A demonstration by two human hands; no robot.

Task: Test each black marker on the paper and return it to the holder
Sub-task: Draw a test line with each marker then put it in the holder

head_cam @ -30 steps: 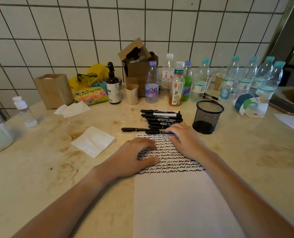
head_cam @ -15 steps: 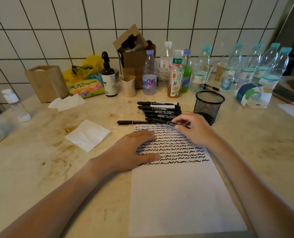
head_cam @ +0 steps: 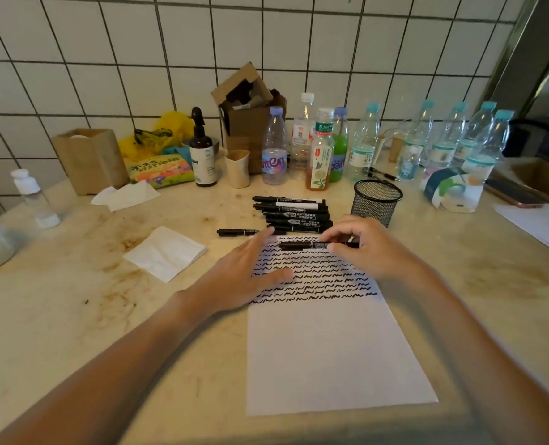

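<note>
Head view shows our right hand [head_cam: 368, 248] pinching a black marker [head_cam: 302, 245] by its right end, holding it level just above the far edge of the paper [head_cam: 331, 348]. Our left hand [head_cam: 250, 277] lies flat with fingers straight, pressing the paper's left side where the rows of wavy test lines run. We judge the marker light, stiff and smooth, so a fingertip pinch is enough. To pull the cap we would take the barrel near the middle in one hand and the capped end in the other; we cannot tell which end carries the cap. The pile of markers [head_cam: 294, 213] lies on the counter just past the paper's far edge, with one stray marker [head_cam: 238, 232] to its left. The mesh holder [head_cam: 376, 200] stands just right of the pile, and from here it looks empty, though we cannot see its bottom. Drink bottles [head_cam: 321, 155] line the counter's back edge along the tiled wall.
</note>
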